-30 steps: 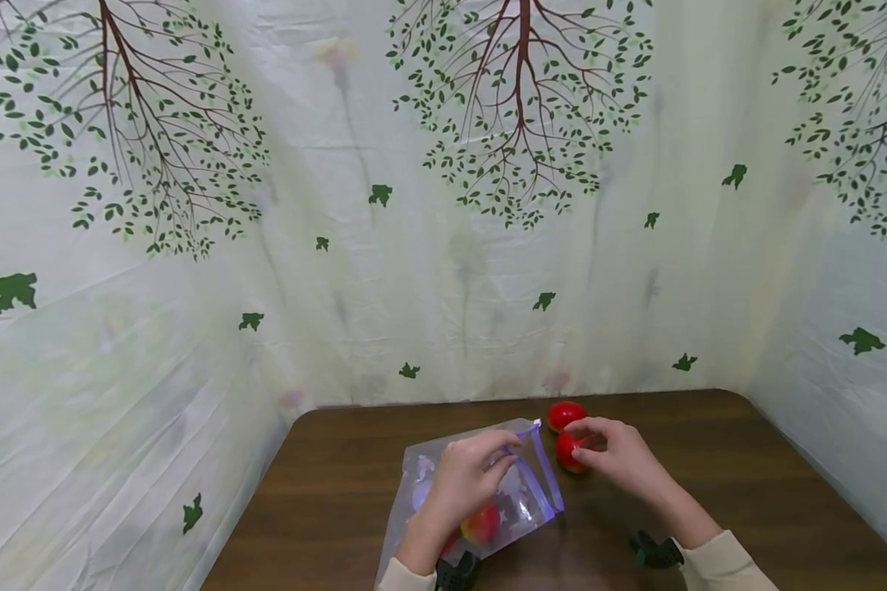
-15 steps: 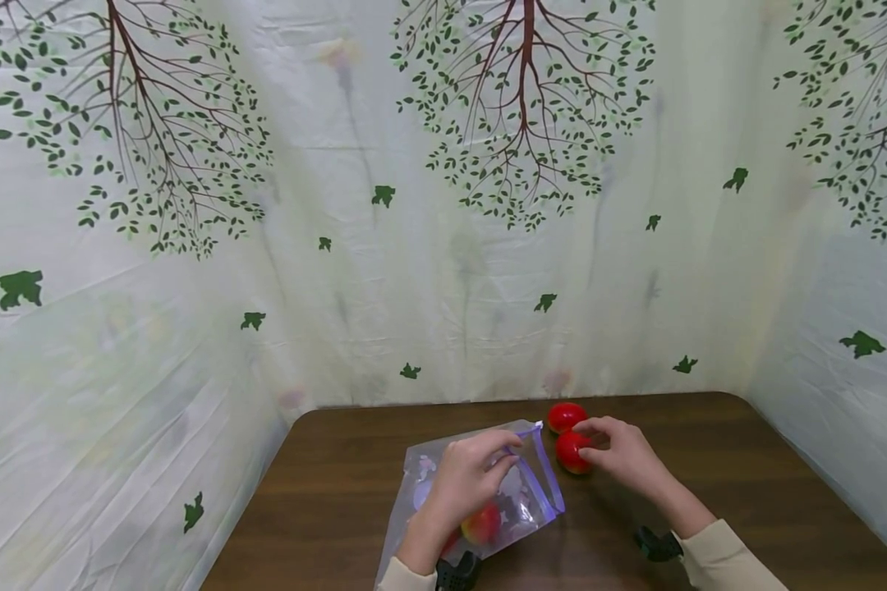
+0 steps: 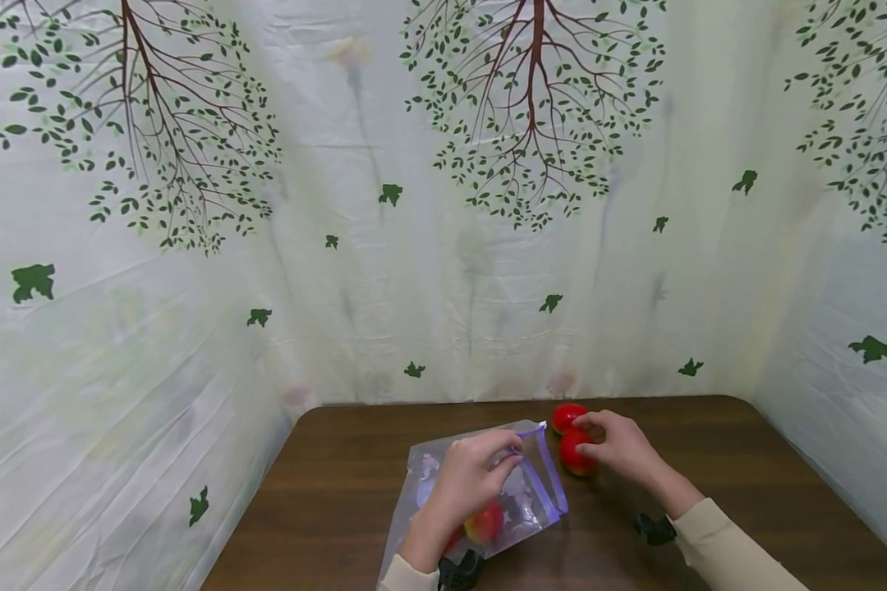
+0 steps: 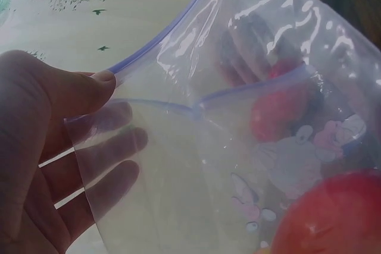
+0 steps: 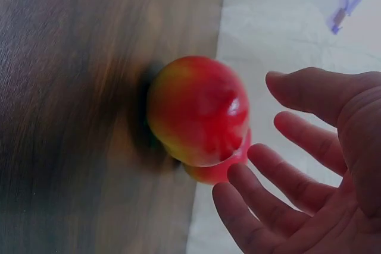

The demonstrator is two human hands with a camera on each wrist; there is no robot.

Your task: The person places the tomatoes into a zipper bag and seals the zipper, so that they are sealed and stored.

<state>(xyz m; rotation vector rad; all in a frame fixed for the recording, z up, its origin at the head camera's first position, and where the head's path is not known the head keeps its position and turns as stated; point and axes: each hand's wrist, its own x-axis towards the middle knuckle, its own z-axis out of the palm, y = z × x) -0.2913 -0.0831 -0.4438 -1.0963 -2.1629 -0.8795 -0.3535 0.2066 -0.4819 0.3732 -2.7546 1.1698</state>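
Observation:
With thumb and fingers, my left hand (image 3: 476, 468) pinches the purple-edged mouth of a clear zip bag (image 3: 521, 502). The left wrist view shows its thumb outside the bag (image 4: 172, 171) and several fingers behind the film. Red-and-yellow fruit (image 3: 484, 522) lies inside the bag, partly covered by the left forearm. To the bag's right, a glossy round red-and-yellow fruit (image 3: 572, 456) sits on the table, a second one (image 3: 566, 415) just behind it. My right hand (image 3: 624, 443) hovers at the nearer fruit; in the right wrist view its fingers are spread and relaxed, apart from the fruit (image 5: 196, 111).
A dark brown wooden table (image 3: 325, 484) carries everything. Its far edge meets a pale curtain (image 3: 473, 328) printed with trees and leaves, which also hangs at both sides. Dark wrist straps (image 3: 654, 529) sit at both sleeves.
The right thumb and fingers have shifted slightly up and right over the nearer fruit. The left hand keeps its hold on the bag. The head view has drifted a little.

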